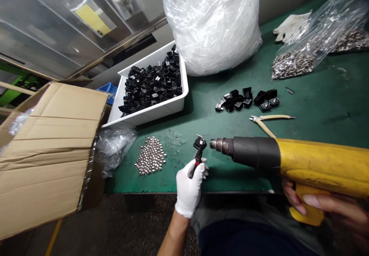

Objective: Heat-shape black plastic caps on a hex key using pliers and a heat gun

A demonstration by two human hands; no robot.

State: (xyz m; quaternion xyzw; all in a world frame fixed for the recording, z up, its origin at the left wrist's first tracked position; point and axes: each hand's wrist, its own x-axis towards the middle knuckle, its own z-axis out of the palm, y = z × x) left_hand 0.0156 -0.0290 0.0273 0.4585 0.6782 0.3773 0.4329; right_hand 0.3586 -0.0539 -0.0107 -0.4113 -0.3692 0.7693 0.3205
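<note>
At lower centre of the frame, my white-gloved left hand [188, 185] pinched a small black plastic fitting [200, 143] just beside the nozzle of the heat gun [256, 152], gripped in my bare right hand [325, 204]; warming the fitting seemed the step in hand, calling for a steady aim.

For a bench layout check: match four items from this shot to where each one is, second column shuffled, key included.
Items:
1. Yellow heat gun
2. Black plastic parts
3. Small metal pieces
4. Yellow-handled side cutters

Places:
A. Lying just beyond the gun's barrel
B. Heaped in a white tray
C. Held in the bare right hand
D. Spread in a patch on the green bench mat, left of the white-gloved left hand

Pairs: 1-C, 2-B, 3-D, 4-A
</note>
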